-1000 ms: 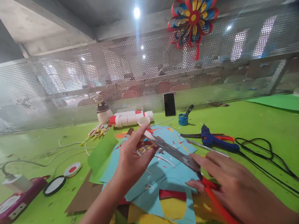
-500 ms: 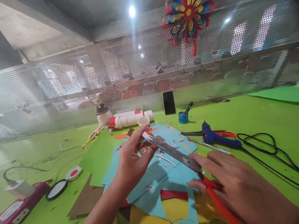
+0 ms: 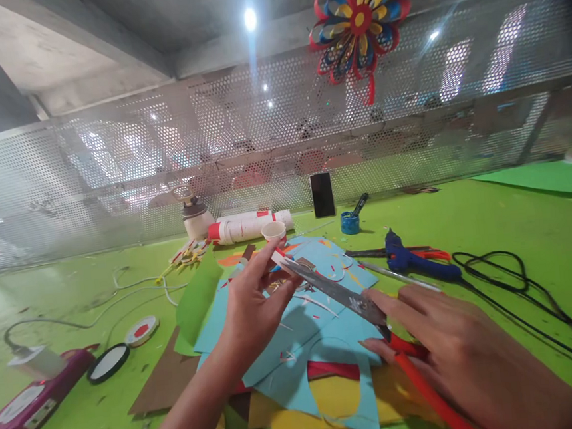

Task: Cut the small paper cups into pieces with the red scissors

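Observation:
My left hand (image 3: 253,297) pinches a small white paper piece with a red edge (image 3: 280,258) between thumb and fingers. Wrapped around the red-orange handles is my right hand (image 3: 452,340), holding a pair of scissors (image 3: 340,294). Their dark metal blades point up and left, with the tips at the paper piece. Whether the blades touch or cut it is too small to tell. Beneath both hands lie light blue paper sheets (image 3: 268,356) strewn with thin white, red and yellow scraps.
A blue glue gun (image 3: 415,263) with a black cord lies right. White paper cups (image 3: 254,228) lie stacked behind my hands, near a phone (image 3: 322,194). A purple power strip (image 3: 46,396) sits left. A paper flower (image 3: 360,21) hangs above. Green paper (image 3: 198,302) curls upward.
The green paper sheet on the left has lifted and curled toward the right, showing more table. Both hands, the scissors and the paper piece stay almost in place.

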`<state>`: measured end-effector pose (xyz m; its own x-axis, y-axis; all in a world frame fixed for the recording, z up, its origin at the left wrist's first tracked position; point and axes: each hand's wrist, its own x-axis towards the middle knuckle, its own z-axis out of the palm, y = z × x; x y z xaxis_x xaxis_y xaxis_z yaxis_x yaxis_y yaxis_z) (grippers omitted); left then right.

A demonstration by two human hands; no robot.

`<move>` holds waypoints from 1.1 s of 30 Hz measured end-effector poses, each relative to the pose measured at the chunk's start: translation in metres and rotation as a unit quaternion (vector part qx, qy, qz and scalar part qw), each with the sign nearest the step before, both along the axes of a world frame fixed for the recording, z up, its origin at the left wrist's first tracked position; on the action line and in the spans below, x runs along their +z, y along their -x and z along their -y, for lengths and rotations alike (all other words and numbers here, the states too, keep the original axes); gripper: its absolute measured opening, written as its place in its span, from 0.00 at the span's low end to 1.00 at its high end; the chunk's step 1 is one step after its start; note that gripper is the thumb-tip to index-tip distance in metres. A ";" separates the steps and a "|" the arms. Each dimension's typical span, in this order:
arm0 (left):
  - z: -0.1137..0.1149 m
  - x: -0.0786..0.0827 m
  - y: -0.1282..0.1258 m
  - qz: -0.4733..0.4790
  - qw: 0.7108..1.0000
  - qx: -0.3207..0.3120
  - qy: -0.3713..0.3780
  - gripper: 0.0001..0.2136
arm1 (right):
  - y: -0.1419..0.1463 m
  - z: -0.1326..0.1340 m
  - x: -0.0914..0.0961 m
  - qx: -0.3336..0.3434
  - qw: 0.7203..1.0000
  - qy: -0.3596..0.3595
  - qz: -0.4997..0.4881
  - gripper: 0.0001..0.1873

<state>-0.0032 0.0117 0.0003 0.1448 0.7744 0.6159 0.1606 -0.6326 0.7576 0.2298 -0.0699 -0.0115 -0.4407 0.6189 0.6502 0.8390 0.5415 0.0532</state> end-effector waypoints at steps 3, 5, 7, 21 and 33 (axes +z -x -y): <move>-0.001 -0.001 0.001 -0.002 1.000 -0.005 0.004 0.28 | 0.000 0.000 0.002 -0.009 1.000 -0.012 0.010 0.28; -0.001 -0.001 0.001 0.002 1.000 -0.003 0.003 0.28 | -0.001 0.000 0.002 -0.012 1.000 -0.016 0.015 0.29; -0.001 0.000 0.001 0.007 1.000 0.000 0.003 0.28 | -0.001 0.000 0.002 -0.012 1.000 -0.018 0.017 0.29; 0.001 -0.001 -0.001 -0.002 1.000 0.017 -0.005 0.28 | -0.002 0.000 -0.002 0.015 0.999 0.037 0.005 0.20; 0.001 -0.004 -0.005 0.016 1.000 0.021 -0.006 0.28 | -0.004 0.000 -0.010 0.025 0.999 0.037 -0.007 0.16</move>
<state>0.0015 0.0109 -0.0038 0.0934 0.7718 0.6290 0.1628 -0.6351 0.7551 0.2341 -0.0703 -0.0215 -0.4634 0.6429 0.6099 0.8109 0.5852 -0.0007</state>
